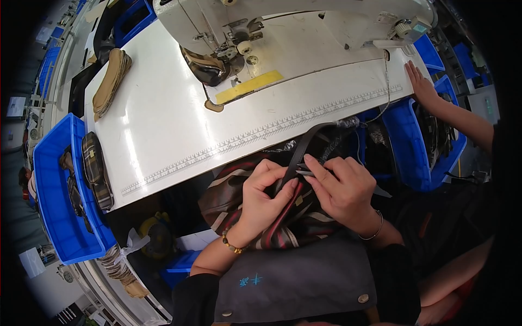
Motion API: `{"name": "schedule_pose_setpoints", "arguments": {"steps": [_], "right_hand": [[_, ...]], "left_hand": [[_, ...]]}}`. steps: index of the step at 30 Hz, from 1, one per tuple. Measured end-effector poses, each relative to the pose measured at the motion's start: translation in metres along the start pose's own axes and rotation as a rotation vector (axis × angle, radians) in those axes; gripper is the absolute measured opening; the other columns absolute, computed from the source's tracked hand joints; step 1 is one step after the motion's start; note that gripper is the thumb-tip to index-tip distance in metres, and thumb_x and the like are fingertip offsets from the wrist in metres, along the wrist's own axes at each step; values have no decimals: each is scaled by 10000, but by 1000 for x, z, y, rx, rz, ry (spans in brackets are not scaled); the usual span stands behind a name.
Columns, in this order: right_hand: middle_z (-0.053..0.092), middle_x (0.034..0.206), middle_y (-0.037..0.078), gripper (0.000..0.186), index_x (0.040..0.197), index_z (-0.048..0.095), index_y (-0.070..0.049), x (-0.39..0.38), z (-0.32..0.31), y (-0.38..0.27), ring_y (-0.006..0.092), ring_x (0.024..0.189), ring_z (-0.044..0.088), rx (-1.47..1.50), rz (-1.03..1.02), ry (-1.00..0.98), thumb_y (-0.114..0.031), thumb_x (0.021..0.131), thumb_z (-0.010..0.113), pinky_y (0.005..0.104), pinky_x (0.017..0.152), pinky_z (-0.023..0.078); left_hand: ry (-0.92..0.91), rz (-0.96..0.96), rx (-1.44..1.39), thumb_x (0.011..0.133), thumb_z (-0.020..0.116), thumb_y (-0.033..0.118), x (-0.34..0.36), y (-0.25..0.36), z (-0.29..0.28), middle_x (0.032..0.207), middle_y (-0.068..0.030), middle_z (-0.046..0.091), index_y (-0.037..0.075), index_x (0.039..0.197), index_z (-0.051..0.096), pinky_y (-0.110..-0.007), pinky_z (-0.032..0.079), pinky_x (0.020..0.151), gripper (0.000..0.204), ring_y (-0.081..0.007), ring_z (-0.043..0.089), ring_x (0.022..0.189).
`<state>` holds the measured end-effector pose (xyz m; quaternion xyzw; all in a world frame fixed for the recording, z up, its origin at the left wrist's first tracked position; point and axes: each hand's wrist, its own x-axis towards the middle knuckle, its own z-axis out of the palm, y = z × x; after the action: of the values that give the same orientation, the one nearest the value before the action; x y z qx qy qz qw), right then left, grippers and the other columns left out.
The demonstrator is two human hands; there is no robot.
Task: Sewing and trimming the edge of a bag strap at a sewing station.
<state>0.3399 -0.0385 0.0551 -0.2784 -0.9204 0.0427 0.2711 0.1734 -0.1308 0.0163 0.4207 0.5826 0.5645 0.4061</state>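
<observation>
- The white work table (163, 119) fills the upper middle of the frame, a printed ruler strip running along its near edge.
- A white sewing machine (293, 22) sits at the top centre, with a yellow tape patch (249, 87) on the bed below its needle.
- A blue bin (54, 201) at the left edge holds brown striped pouches; another blue bin (410, 146) stands right of centre, and a co-worker's hand (421, 81) rests flat on the table corner at upper right.
- The striped bag (231, 198) lies in the lower middle, on the lap just below the table edge. It is soft fabric in brown, cream and red stripes, slumped and creased, so it looks light and floppy; I judge it is best taken at a seam or at the strap, since loose cloth would only bunch.
- Its dark strap (304, 144) arches up from the bag toward the table edge; it looks stiffer and flat, a firmer place to grip.
- The left hand (263, 198) is curled closed, pinching the bag's edge beside the strap base.
- The right hand (345, 187) is closed round small metal snips (303, 173), whose tips point left to where the left fingers pinch.
</observation>
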Motion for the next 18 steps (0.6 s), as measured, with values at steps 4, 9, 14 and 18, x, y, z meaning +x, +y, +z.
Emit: {"name": "schedule_pose_setpoints", "arguments": {"steps": [4,9,14,18], "right_hand": [[545,786,-11,407,1115,733,-123,-1,6,0,157,589,485,-6,-37,45,-191,716,770,288,488,387],[586,751,29,355,1126,716,-82,-5,17,4,189,575,538,166,34,61,-169,784,751,306,496,424],[600,715,64,278,1116,704,-49,6,13,13,222,546,562,378,204,58,-137,853,726,323,489,430],[586,708,46,313,1124,714,-62,5,10,14,206,545,546,341,180,116,-142,823,744,316,488,420]], "left_hand": [[-19,10,-1,828,731,1,0,-3,-2,870,-34,616,2,999,737,-229,420,743,171,-103,534,814],[-37,-5,-3,817,729,-2,0,-2,-1,866,-34,622,7,993,741,-238,431,754,177,-105,541,816],[-60,0,10,806,750,6,-1,-3,0,840,-24,598,21,1014,740,-246,439,749,209,-118,535,804],[-58,2,10,805,750,5,0,-3,0,838,-26,595,22,1016,741,-245,439,746,212,-118,536,805]]}}
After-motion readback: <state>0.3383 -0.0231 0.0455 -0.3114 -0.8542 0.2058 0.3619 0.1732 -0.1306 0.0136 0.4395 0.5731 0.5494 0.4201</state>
